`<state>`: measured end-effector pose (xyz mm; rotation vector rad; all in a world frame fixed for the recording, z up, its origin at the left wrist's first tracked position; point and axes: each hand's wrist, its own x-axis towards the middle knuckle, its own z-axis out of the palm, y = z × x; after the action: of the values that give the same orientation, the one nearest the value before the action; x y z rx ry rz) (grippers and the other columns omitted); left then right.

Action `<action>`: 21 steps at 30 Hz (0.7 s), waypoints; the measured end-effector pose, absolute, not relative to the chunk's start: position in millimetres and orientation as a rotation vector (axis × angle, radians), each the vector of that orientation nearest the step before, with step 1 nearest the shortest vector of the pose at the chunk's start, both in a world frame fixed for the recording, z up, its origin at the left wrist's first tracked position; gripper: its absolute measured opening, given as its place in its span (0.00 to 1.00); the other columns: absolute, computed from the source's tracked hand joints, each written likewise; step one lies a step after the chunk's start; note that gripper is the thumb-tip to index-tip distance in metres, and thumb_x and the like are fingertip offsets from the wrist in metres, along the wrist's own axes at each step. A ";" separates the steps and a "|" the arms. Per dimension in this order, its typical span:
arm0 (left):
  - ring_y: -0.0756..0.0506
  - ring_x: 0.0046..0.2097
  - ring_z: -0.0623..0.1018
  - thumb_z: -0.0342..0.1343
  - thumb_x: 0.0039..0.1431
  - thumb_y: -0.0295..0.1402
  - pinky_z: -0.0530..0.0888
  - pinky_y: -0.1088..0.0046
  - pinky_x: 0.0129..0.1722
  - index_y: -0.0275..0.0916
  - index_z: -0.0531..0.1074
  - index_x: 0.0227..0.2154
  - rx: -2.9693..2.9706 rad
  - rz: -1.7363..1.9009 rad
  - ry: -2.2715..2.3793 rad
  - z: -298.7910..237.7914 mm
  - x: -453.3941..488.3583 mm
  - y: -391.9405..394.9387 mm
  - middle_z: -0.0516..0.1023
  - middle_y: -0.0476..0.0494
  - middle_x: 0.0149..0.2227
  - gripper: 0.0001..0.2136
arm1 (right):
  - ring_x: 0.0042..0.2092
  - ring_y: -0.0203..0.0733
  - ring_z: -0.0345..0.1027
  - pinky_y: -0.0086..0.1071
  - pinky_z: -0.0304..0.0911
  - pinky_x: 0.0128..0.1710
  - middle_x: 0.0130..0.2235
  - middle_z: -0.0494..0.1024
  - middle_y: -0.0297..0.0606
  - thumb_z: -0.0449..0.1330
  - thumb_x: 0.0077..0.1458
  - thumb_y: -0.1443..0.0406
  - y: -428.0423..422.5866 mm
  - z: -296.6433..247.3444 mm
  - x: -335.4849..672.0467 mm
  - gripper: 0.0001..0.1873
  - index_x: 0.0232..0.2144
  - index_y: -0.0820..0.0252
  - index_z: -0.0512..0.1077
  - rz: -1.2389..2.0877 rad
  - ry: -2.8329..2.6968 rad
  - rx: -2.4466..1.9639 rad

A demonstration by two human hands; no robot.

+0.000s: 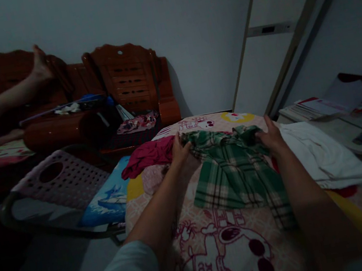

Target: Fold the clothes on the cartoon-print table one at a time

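Note:
A green plaid garment point(232, 175) lies spread on a pink blanket with cartoon prints point(197, 226); whether it is a shirt or something else is hard to make out. My left hand point(179, 152) pinches its far left corner. At the far right corner, my right hand point(271, 138) grips the cloth with the thumb raised. The garment's far edge is bunched between both hands, and its lower part falls toward me in loose folds. A crumpled magenta cloth point(151, 154) sits just left of my left hand. Beyond my right forearm is a folded white cloth point(320, 153).
A woven chair point(59, 180) with a blue printed cushion point(111, 197) stands at left. Behind are wooden seats point(128, 77) and another person's bare legs point(2, 99). A tall white cabinet-like unit point(263, 46) stands at the back right, near a side table with papers point(313, 110).

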<state>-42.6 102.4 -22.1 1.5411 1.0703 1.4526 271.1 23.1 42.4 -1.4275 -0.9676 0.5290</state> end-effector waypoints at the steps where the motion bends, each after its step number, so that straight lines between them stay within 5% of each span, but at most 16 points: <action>1: 0.39 0.60 0.70 0.59 0.51 0.33 0.69 0.63 0.56 0.36 0.64 0.58 1.587 1.479 1.096 -24.5 -43.6 101.1 0.66 0.32 0.62 0.30 | 0.53 0.46 0.71 0.35 0.70 0.49 0.53 0.76 0.40 0.62 0.36 0.74 19.6 41.5 272.3 0.31 0.48 0.59 0.75 0.437 -1.021 -1.501; 4: 0.39 0.56 0.74 0.57 0.53 0.32 0.71 0.65 0.53 0.34 0.67 0.56 1.704 1.420 1.168 -24.2 -45.7 90.5 0.69 0.31 0.60 0.26 | 0.48 0.47 0.74 0.39 0.67 0.52 0.47 0.80 0.42 0.61 0.39 0.72 4.4 36.2 277.7 0.21 0.40 0.59 0.80 0.256 -1.194 -1.700; 7: 0.41 0.43 0.79 0.57 0.53 0.32 0.73 0.67 0.45 0.34 0.77 0.39 1.934 1.146 1.333 -19.1 -43.9 75.5 0.80 0.37 0.41 0.12 | 0.40 0.48 0.76 0.39 0.68 0.48 0.32 0.82 0.37 0.63 0.40 0.70 -9.6 26.8 284.3 0.08 0.27 0.57 0.80 0.229 -1.338 -1.864; 10: 0.43 0.34 0.78 0.57 0.53 0.33 0.71 0.70 0.37 0.36 0.78 0.27 2.108 0.804 1.399 -16.4 -38.3 62.1 0.79 0.43 0.28 0.07 | 0.37 0.47 0.76 0.36 0.69 0.42 0.26 0.81 0.37 0.65 0.42 0.67 -20.2 14.3 288.7 0.01 0.21 0.57 0.78 0.171 -1.502 -2.062; 17: 0.44 0.36 0.77 0.63 0.50 0.36 0.67 0.74 0.34 0.38 0.76 0.27 2.364 0.294 1.383 -12.8 -16.1 40.2 0.78 0.45 0.29 0.07 | 0.42 0.47 0.76 0.31 0.66 0.40 0.36 0.82 0.46 0.61 0.54 0.66 -32.6 -10.4 281.5 0.07 0.29 0.62 0.79 0.042 -1.676 -2.396; 21: 0.46 0.35 0.75 0.63 0.50 0.33 0.67 0.75 0.33 0.37 0.73 0.25 2.372 0.326 1.354 -11.2 -9.1 35.1 0.76 0.46 0.27 0.05 | 0.45 0.49 0.76 0.33 0.66 0.42 0.40 0.82 0.48 0.56 0.57 0.67 -33.6 -7.7 283.6 0.11 0.35 0.64 0.79 0.024 -1.603 -2.430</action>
<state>-9.1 35.1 -11.2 2.3716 1.3542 0.3262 283.6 -33.6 -7.7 -2.4301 -1.6035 0.0242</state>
